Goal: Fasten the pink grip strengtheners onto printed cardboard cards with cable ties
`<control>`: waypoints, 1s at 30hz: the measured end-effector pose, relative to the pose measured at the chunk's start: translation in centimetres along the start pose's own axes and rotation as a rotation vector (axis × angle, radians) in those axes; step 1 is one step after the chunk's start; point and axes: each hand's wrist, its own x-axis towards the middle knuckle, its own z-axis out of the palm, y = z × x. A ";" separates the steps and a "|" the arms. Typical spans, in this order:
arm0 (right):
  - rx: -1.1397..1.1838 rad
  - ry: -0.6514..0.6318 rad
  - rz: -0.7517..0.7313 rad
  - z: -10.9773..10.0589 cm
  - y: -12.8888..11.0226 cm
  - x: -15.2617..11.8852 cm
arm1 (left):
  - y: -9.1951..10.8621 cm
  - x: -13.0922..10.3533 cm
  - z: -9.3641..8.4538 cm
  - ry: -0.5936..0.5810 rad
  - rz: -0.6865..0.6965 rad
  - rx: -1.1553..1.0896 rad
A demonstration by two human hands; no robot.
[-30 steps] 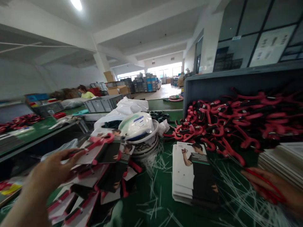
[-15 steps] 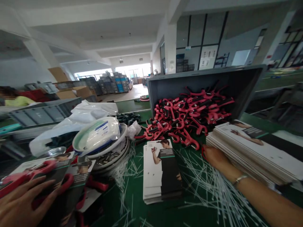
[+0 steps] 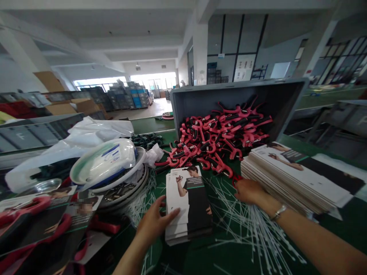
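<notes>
My left fingers (image 3: 169, 219) are spread, reaching over the left edge of the card stack (image 3: 197, 214), thumb above the top card; whether they press I can't tell. My right fingers (image 3: 241, 187), beyond it to the right, curl round a red thing (image 3: 236, 178), mostly hidden. Each card should feel light, stiff, slightly slick, best pinched by a long edge. On the worktop (image 3: 197, 256), the stack's long axis runs away from me, the pictured head farthest.
</notes>
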 end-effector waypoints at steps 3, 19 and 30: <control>-0.001 -0.006 -0.046 0.6 -0.6 -0.4 | -0.5 1.3 0.3 -0.020 0.007 -0.051; 0.558 0.304 -0.012 0.9 3.9 0.8 | 1.8 -2.6 -0.5 -0.224 -0.213 -0.768; 1.116 0.836 0.072 -3.8 3.4 -0.4 | 2.5 -3.1 0.5 -0.284 -0.117 -0.900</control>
